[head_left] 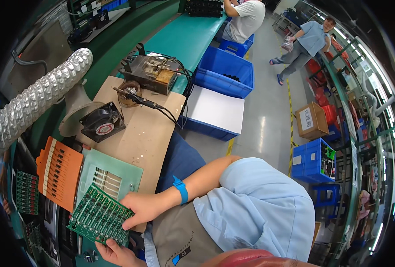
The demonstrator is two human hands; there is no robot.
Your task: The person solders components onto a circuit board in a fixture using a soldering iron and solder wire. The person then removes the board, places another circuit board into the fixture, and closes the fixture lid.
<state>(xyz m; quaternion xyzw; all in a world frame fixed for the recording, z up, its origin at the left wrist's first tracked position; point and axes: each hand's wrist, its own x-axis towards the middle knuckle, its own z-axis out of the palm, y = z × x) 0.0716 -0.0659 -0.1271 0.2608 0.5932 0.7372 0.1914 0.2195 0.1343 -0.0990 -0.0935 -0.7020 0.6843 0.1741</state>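
Note:
A green circuit board panel (97,216) with rows of small components is tilted between my two hands. My right hand (144,208), with a blue strap at the wrist, grips its right edge, thumb on top. My left hand (117,254) pinches the lower corner between thumb and fingers. Partly under the board lies a pale green slotted plate (133,171) on the bench. Beside it, an orange fixture (70,171) carries a row of dark components. Another populated green board (27,193) is farther left.
On the brown bench top (153,129) are a small black fan (103,122), a soldering iron (139,100) and a soiled metal box (157,71) with cables. A silver duct (42,98) hangs at left. Blue bins (226,66) line the bench. One person (310,42) stands in the aisle; another (246,20) sits.

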